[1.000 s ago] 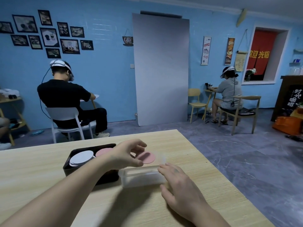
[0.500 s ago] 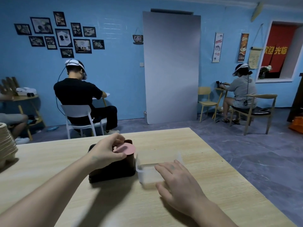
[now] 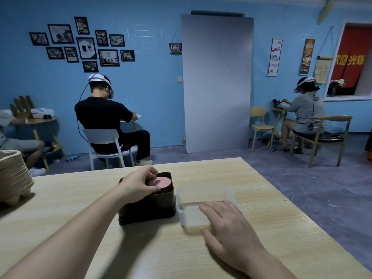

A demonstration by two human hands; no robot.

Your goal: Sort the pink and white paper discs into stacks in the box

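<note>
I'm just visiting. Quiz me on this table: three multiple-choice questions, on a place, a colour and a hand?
1. Where is the dark box, relative to the clear container? A left of it; B right of it; C inside it.
2. The disc in the left hand is: A white; B pink; C green.
3. The right hand: A makes a fist; B lifts the container; C lies flat on the container.
Answers: 1A, box stands beside its left wall. 2B, pink face shows. 3C, straight fingers rest on it.
</note>
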